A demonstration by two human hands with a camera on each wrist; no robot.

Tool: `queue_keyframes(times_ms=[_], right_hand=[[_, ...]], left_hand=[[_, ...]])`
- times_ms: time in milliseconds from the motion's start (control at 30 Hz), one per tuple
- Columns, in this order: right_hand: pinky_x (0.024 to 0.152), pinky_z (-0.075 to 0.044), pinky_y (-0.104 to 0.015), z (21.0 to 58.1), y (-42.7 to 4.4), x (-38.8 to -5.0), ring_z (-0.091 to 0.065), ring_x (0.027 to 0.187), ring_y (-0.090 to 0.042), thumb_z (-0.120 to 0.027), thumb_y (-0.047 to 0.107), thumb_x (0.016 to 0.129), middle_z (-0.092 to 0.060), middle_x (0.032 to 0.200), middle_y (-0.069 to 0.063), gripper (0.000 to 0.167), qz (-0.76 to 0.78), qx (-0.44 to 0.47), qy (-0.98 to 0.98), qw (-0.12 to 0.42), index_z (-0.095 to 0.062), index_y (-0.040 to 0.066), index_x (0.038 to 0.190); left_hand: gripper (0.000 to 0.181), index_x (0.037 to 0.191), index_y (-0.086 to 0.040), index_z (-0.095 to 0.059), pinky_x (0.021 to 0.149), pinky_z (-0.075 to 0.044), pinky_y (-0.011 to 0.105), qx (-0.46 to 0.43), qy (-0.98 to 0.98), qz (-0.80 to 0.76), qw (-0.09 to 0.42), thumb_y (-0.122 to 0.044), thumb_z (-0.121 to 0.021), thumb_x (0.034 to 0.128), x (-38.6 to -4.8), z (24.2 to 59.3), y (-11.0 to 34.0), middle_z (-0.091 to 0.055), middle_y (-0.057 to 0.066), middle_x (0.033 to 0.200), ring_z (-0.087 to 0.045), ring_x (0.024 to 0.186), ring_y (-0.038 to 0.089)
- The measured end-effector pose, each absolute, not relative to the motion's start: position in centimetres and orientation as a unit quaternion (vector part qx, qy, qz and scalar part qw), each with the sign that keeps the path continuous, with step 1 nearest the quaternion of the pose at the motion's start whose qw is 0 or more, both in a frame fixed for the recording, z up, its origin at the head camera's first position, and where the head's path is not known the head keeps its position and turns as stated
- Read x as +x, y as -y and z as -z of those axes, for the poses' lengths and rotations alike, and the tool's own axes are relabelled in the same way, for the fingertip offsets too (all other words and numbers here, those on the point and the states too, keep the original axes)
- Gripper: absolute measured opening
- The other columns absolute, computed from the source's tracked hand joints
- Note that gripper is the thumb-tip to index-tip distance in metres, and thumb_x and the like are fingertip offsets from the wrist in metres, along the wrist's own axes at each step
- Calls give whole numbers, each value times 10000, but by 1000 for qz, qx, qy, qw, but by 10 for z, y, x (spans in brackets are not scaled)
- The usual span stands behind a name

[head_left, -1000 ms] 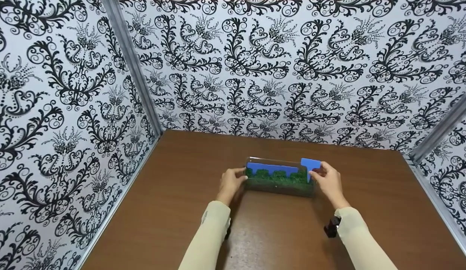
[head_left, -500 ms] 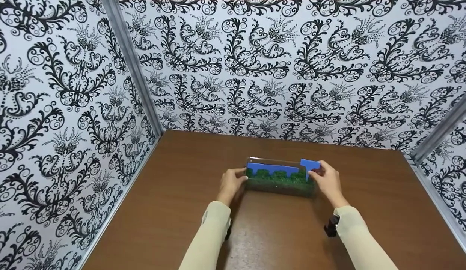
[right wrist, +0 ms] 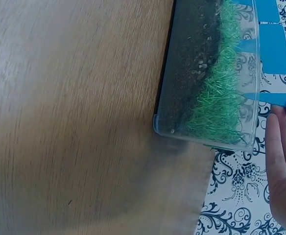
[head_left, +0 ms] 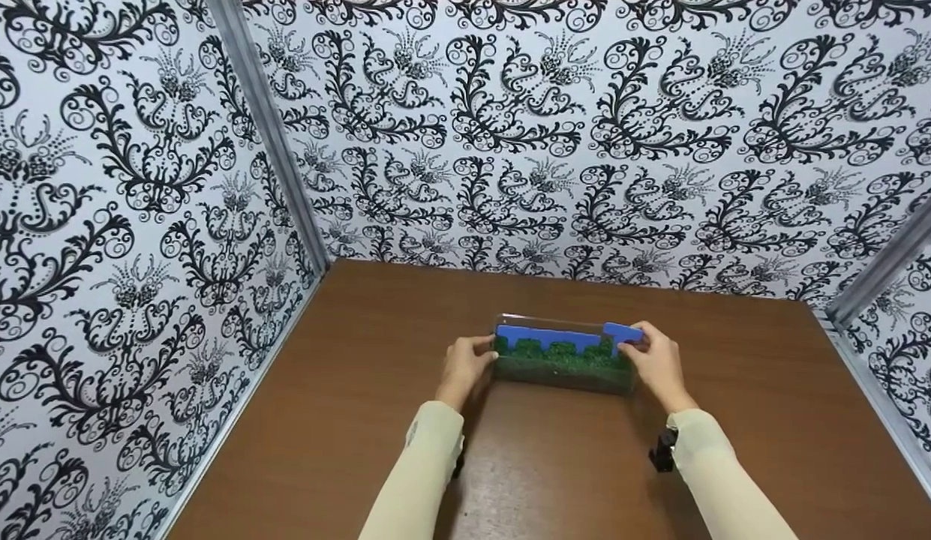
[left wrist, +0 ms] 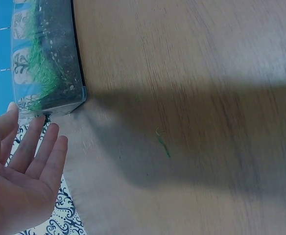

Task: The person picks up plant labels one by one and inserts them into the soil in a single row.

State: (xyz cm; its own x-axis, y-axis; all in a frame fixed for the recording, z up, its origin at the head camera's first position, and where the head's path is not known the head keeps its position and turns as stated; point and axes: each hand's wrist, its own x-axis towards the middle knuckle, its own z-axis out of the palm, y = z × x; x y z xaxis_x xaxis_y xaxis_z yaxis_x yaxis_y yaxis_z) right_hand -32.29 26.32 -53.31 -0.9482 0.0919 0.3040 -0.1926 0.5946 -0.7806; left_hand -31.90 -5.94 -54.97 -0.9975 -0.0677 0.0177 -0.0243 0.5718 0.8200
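A clear plastic box (head_left: 563, 377) with dark soil and green grass (right wrist: 216, 107) stands on the table. Behind the grass, several blue T-shaped plant labels (head_left: 548, 335) form a row, their heads side by side. My right hand (head_left: 658, 366) pinches another blue plant label (head_left: 621, 331) at the box's right end, its stem reaching in at the grass. In the right wrist view this label shows edge-on. At the opposite end, my left hand (head_left: 463, 367) has its thumb and fingertips against the box's corner, fingers fairly straight in the left wrist view (left wrist: 30, 171).
The brown wooden table (head_left: 390, 322) extends around the box. Patterned black-and-white walls (head_left: 525, 135) rise behind and at the sides, with grey metal posts (head_left: 274, 135) at the corners. A loose green grass blade (left wrist: 163, 143) lies on the tabletop near the left hand.
The blue plant label in my right hand has gone lower toward the grass, and its head has turned, looking narrower and slanted. My left hand stays at the box's left end.
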Motion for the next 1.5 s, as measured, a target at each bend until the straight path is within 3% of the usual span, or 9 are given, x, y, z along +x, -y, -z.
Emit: queue_keyframes(times_ms=[200,500,733,900,1500], right_hand=[[643,-459,-65,537,-265,-326,-735,905,-377,-744,5,864,-730,1029,-284,185,-437,25,884,166,-662,-29,1027],[652,-506,-160,540,-266,-328,-733,909,-379,-735,24,875,-732,1043,-274,163,-415,33,897,148,-669,-8,1021],[745,-575,-417,539,-267,-328,-724,931,-395,-732,24,873,-730,1048,-275,160,-386,41,911,141,-673,-11,1018],[789,-573,-504,538,-266,-329,-718,949,-409,-709,34,892,-722,1058,-290,164,-376,44,916,129,-664,-19,1041],[684,-471,-324,537,-268,-328,-627,762,-238,-672,137,940,-743,956,-194,150,-361,45,919,152,-691,41,1053]], left_hand=[[336,1247,-170,-723,975,-538,461,20,886,463,32,-166,-731,911,-319,551,58,-724,86,1225,-666,1165,284],[328,1240,-174,-727,989,-528,469,15,886,462,35,-162,-729,911,-321,553,57,-712,86,1251,-650,1192,295],[323,1230,-162,-733,970,-531,468,16,887,459,39,-171,-733,907,-320,551,57,-739,78,1188,-675,1142,289],[327,1240,-155,-726,995,-520,471,18,883,469,34,-160,-725,913,-318,548,57,-724,85,1224,-659,1174,292],[326,1242,-177,-726,996,-525,456,24,889,457,34,-174,-724,916,-318,550,59,-716,75,1245,-651,1196,281]])
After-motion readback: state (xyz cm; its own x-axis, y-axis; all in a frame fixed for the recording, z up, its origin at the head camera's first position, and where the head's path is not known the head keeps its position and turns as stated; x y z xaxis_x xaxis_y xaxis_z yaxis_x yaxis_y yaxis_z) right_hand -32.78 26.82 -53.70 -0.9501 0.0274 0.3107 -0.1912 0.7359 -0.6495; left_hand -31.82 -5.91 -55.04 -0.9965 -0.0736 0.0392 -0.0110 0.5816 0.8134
